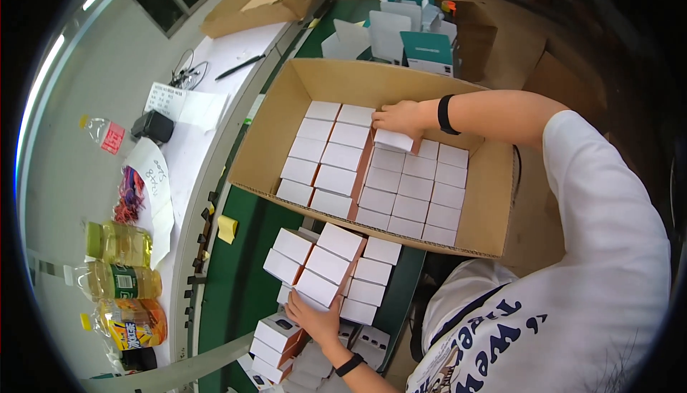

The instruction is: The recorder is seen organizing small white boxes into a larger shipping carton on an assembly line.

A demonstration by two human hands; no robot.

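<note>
Head view, right hand: the right hand (401, 117) reaches into the carton from the upper right, fingers curled down closely on a small white box (393, 140) – the grip is nearly closed, with the box under it.
Held box's place: inside the carton, at the far end of the right-hand group, just beside the raised row on its left; an orange-brown side shows at its edge.
Left hand: below the carton, the left hand (315, 319) is partly open, fingers and thumb spread about the near end of a raised row of white boxes (328, 264); it touches them, but whether it bears their weight I cannot tell.
Carton: the brown carton (490, 192) stands open and slanted, packed with white-topped boxes in two groups, the left one two columns wide.
Green work surface: the surface (247, 243) runs beneath the carton, a yellow slip (227, 229) lying on it.
Near end: more boxes (275, 336) with dark pictures on their sides sit near the left wrist.
Far end: a teal box (427, 51) beside open white flaps.
White side table: bottles (127, 280) lie in a row – a black block (152, 127) and a pen (240, 66) farther up.
Wrists: a black band (447, 115) on the right, another on the left.
</note>
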